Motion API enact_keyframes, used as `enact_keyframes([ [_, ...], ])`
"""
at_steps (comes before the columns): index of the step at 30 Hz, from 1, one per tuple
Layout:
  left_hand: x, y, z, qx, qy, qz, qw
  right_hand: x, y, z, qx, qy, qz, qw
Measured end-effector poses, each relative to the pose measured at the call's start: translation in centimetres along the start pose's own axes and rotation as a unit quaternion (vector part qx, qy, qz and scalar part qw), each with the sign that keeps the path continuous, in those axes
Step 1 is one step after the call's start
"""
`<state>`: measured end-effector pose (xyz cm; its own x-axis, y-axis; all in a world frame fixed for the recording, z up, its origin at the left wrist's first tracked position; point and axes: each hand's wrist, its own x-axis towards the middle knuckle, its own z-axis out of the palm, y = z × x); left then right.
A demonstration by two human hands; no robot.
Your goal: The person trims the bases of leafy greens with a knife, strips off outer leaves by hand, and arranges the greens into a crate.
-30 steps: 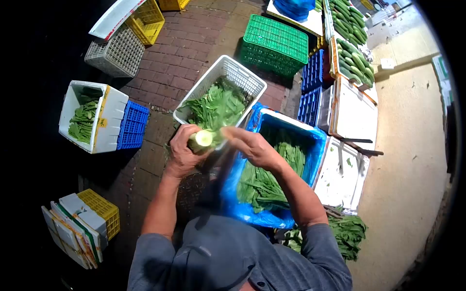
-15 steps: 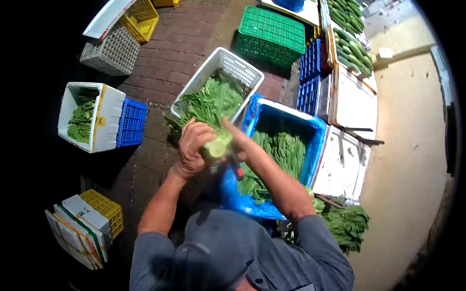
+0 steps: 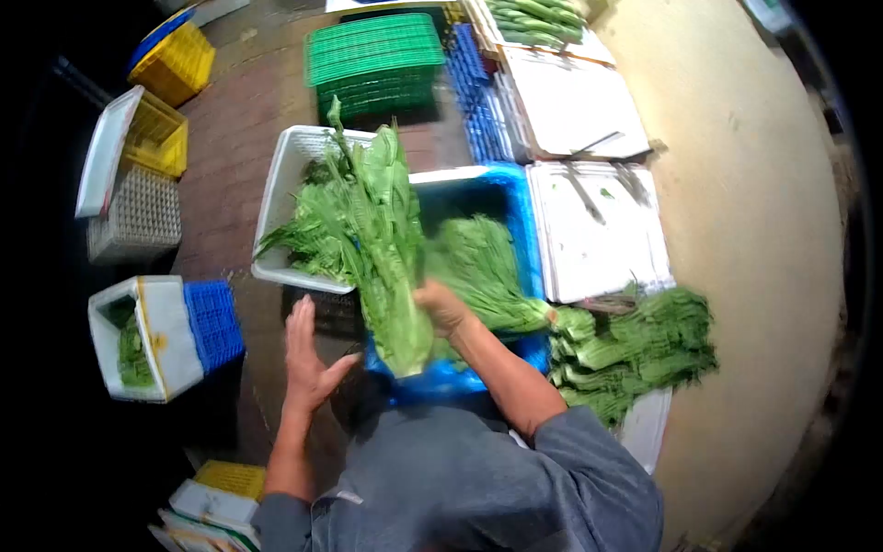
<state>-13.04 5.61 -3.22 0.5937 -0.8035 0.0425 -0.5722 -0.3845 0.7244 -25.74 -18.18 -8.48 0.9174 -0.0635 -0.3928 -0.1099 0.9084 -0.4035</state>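
A long leafy stalk of stem lettuce (image 3: 391,248) stands in front of me, its pale cut end toward me and its leaves pointing away. My right hand (image 3: 443,308) is closed at the right side of its stem; motion smears the fingertips. To the left, my left hand (image 3: 311,359) is apart from the stalk, with fingers stretched and thumb spread, holding nothing. Beyond it, the white crate (image 3: 269,221) contains loose green leaves (image 3: 317,230). Under and beside my right hand, the blue-lined box (image 3: 524,212) holds more leafy stalks (image 3: 487,276). No knife shows in my hands.
Leafy stalks (image 3: 635,354) are heaped at right, beside stacked white foam lids (image 3: 598,230). Green crates (image 3: 372,55) stand ahead, with cucumbers (image 3: 533,20) far right. At left are a foam box (image 3: 175,336), a blue crate (image 3: 213,322) and yellow crates (image 3: 175,64).
My left hand has let go of the stem lettuce and moved left, opening. The stalk now shows full length at my right hand. The knife seen by my right hand is out of sight.
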Motion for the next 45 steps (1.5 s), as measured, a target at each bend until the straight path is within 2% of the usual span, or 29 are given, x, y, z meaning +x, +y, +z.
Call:
enact_keyframes([
  [2,-0.9,0.4,3.5,-0.075,-0.010,-0.089,0.993,-4.2,-1.1,-3.2,0.071,0.001,-0.065,0.995],
  [4,-1.1,0.0,7.5,-0.105,-0.057,-0.096,0.988,-8.8,-2.2,-6.5,0.129,0.010,-0.121,0.984],
  [6,-1.5,-0.3,11.6,-0.202,-0.126,-0.128,0.963,-15.0,-4.0,-8.1,0.140,-0.013,-0.200,0.970],
  [8,-1.2,1.3,13.8,-0.171,-0.197,-0.146,0.954,-20.6,-4.8,-9.3,0.166,-0.011,-0.324,0.931],
  [10,-0.4,2.0,15.8,-0.134,-0.291,-0.119,0.940,-27.2,-5.8,-11.4,0.156,0.043,-0.409,0.898],
  [12,-0.1,3.2,17.4,-0.127,-0.320,-0.146,0.928,-34.1,-6.2,-13.7,0.135,0.129,-0.486,0.854],
  [15,0.3,1.7,19.3,-0.136,-0.326,-0.143,0.925,-44.4,-6.6,-17.0,0.083,0.313,-0.576,0.751],
  [18,-0.2,1.5,20.7,-0.201,-0.304,-0.214,0.906,-54.2,-8.1,-21.0,0.025,0.463,-0.601,0.651],
  [19,-0.6,1.0,20.9,-0.194,-0.300,-0.231,0.905,-57.1,-8.8,-22.7,0.014,0.482,-0.607,0.632],
  [20,-1.0,0.6,20.9,-0.195,-0.297,-0.245,0.902,-60.8,-9.3,-26.0,0.000,0.430,-0.611,0.665],
  [21,-1.5,0.1,21.0,-0.196,-0.295,-0.260,0.898,-63.5,-9.7,-27.5,-0.019,0.406,-0.628,0.664],
  [22,-2.1,-0.6,20.8,-0.197,-0.293,-0.276,0.894,-65.7,-10.3,-28.3,-0.043,0.431,-0.618,0.656],
  [24,-3.8,-2.8,20.4,-0.171,-0.277,-0.301,0.896,-67.8,-10.7,-30.5,-0.053,0.520,-0.626,0.578],
  [25,-4.6,-3.9,20.1,-0.149,-0.273,-0.309,0.899,-69.0,-10.0,-34.4,-0.017,0.590,-0.606,0.533],
  [26,-5.3,-4.9,19.9,-0.128,-0.269,-0.316,0.901,-69.6,-10.1,-35.0,-0.061,0.605,-0.549,0.574],
  [28,-7.0,-6.7,19.6,-0.102,-0.256,-0.352,0.895,-70.5,-8.5,-44.3,-0.108,0.739,-0.452,0.488],
  [30,-7.7,-6.7,19.9,-0.079,-0.245,-0.360,0.897,-68.6,-8.7,-47.3,-0.125,0.836,-0.274,0.459],
  [32,-8.2,-5.5,19.2,-0.061,-0.239,-0.344,0.906,-67.0,-7.9,-50.0,-0.230,0.846,-0.186,0.444],
  [35,-7.5,-5.5,19.0,-0.078,-0.190,-0.328,0.922,-64.7,-11.2,-46.5,-0.229,0.863,-0.110,0.438],
  [38,-6.4,-3.5,19.3,-0.105,-0.141,-0.304,0.936,-64.8,-11.9,-44.9,-0.188,0.872,-0.121,0.435],
  [39,-5.9,-2.9,19.7,-0.112,-0.123,-0.296,0.940,-64.5,-11.7,-44.9,-0.181,0.889,-0.129,0.400],
  [42,-4.5,0.8,21.1,-0.123,-0.113,-0.271,0.948,-63.8,-10.6,-44.9,-0.117,0.907,-0.139,0.379],
  [43,-4.1,2.1,21.8,-0.120,-0.121,-0.264,0.949,-63.6,-10.1,-45.5,-0.158,0.913,-0.125,0.355],
  [45,-3.7,2.7,22.8,-0.128,-0.149,-0.272,0.942,-63.2,-11.1,-45.6,-0.162,0.902,-0.107,0.385],
])
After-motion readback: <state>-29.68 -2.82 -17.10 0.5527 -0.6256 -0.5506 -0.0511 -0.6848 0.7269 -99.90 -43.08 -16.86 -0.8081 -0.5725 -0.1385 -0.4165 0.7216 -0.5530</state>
